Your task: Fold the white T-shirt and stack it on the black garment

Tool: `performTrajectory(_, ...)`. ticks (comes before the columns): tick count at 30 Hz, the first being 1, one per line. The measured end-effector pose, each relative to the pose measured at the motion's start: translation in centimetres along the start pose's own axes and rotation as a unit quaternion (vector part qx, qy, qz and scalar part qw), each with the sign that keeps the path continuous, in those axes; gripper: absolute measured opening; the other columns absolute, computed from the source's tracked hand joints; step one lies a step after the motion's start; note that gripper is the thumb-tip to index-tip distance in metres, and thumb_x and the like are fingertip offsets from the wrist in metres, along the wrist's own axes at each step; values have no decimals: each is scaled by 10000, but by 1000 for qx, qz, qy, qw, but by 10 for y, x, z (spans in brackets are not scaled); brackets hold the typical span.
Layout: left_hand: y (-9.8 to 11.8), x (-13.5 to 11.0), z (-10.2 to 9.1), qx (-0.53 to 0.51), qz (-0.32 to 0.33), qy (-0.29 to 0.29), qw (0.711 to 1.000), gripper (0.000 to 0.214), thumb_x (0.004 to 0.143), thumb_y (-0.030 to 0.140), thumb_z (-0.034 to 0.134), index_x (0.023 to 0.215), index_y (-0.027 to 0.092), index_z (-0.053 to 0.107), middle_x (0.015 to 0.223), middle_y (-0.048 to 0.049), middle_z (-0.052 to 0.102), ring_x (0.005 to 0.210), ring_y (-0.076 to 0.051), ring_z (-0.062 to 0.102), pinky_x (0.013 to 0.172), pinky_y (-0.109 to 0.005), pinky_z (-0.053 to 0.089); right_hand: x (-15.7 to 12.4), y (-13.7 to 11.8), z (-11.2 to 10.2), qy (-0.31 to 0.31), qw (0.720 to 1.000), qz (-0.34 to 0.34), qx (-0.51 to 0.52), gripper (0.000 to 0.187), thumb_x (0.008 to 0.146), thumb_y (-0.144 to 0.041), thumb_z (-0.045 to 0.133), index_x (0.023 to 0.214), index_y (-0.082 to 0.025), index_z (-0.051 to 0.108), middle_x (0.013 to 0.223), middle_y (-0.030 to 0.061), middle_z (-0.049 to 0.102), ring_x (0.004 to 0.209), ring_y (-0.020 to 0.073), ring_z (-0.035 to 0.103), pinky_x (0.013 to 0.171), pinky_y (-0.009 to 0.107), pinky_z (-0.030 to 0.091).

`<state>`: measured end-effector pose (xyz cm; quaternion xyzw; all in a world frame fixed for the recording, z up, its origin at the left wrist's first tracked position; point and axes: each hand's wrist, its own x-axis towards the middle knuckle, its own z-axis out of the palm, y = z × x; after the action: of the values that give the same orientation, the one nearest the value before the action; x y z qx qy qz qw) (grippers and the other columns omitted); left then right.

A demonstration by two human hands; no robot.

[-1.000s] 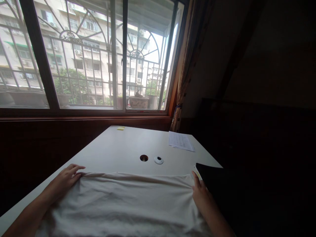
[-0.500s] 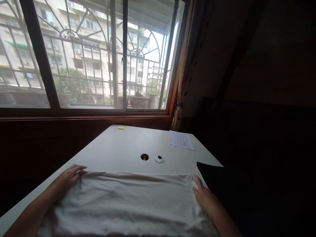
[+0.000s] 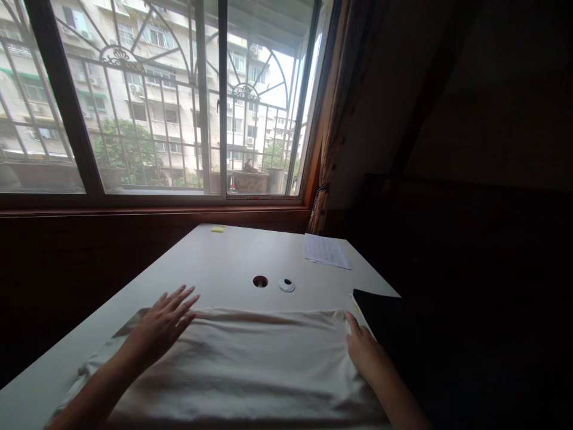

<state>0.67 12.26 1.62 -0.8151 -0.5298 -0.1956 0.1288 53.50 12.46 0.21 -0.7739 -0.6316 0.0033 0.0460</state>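
A light-coloured cloth [image 3: 264,364] with soft wrinkles lies spread over the near part of a white table [image 3: 233,254]. Whether it is a garment cannot be told. My left hand [image 3: 163,319] is over its upper left part, palm down, with the fingers stretched out and apart. Left of that hand, a stretch of the cloth's edge sits bunched. My right hand [image 3: 364,352] rests against the cloth's upper right corner, its index finger extended and its thumb apart from it. The fingers beneath are hidden.
Beyond the cloth are a round hole [image 3: 260,281] in the tabletop and a white ring-shaped cover [image 3: 286,285]. Printed papers [image 3: 326,251] and yellow sticky notes [image 3: 218,229] lie farther back. A black object [image 3: 380,313] is at the right edge. A barred window [image 3: 156,107] stands behind.
My left hand has moved right and slightly up from the cloth's left corner, its fingers spreading. My right hand stays at the right corner. The view has shifted slightly.
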Motion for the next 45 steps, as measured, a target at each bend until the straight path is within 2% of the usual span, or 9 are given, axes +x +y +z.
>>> performTrajectory(3,41,9,11,-8,65,-39,997,496,1063,496,379,1532,335,392,1596,-25,379,1480,-280,327,1196,-544,295,0,0,-2,-12,1000,7,3,553,1010,-164,263,1562,-149,300,1181,185,659,933,275,718,763,340,471)
performTrajectory(6,58,9,26,-31,91,-97,991,548,1046,557,385,1555,362,320,1606,-18,338,1484,-306,308,1202,-568,259,0,2,-2,-27,1000,9,2,550,1019,-192,277,1566,-136,287,1180,191,665,959,311,713,796,375,474)
performTrajectory(9,57,7,33,-52,77,-147,985,578,1046,579,353,1574,385,221,1627,-9,262,1501,-323,250,1207,-595,211,1,4,-1,-33,999,1,-8,543,1021,-202,285,1555,-110,306,1157,202,682,982,336,710,824,399,476)
performTrajectory(11,55,6,34,-60,65,-157,984,575,1048,582,339,1574,396,198,1636,-1,225,1510,-328,216,1210,-603,183,1,5,0,-33,999,-6,-14,540,1018,-199,291,1550,-105,317,1148,205,692,986,344,711,827,407,477)
performTrajectory(22,56,5,33,-67,75,-137,986,569,1051,570,352,1572,392,211,1630,-13,251,1511,-310,219,1234,-551,119,2,7,-1,-32,999,-8,-7,527,1021,-195,294,1542,-131,351,1147,186,714,980,309,720,802,360,480)
performTrajectory(36,55,5,33,-62,64,-173,981,577,1048,590,329,1568,419,148,1643,6,174,1521,-331,164,1220,-597,126,-2,3,-6,-33,999,-11,-23,530,1018,-178,246,1531,-136,372,1131,177,713,973,306,717,783,351,482)
performTrajectory(42,55,6,30,-66,64,-176,980,568,1048,583,340,1566,416,177,1640,6,191,1520,-331,168,1222,-590,136,-1,4,-5,-36,999,-10,-19,529,1018,-186,275,1536,-145,370,1143,180,712,966,305,722,792,357,487)
performTrajectory(45,47,6,29,-66,63,-177,980,554,1046,583,348,1559,434,202,1637,21,206,1518,-328,173,1221,-583,158,0,5,-7,-45,999,-7,-5,530,1021,-206,286,1544,-148,352,1162,188,710,983,321,719,801,376,489)
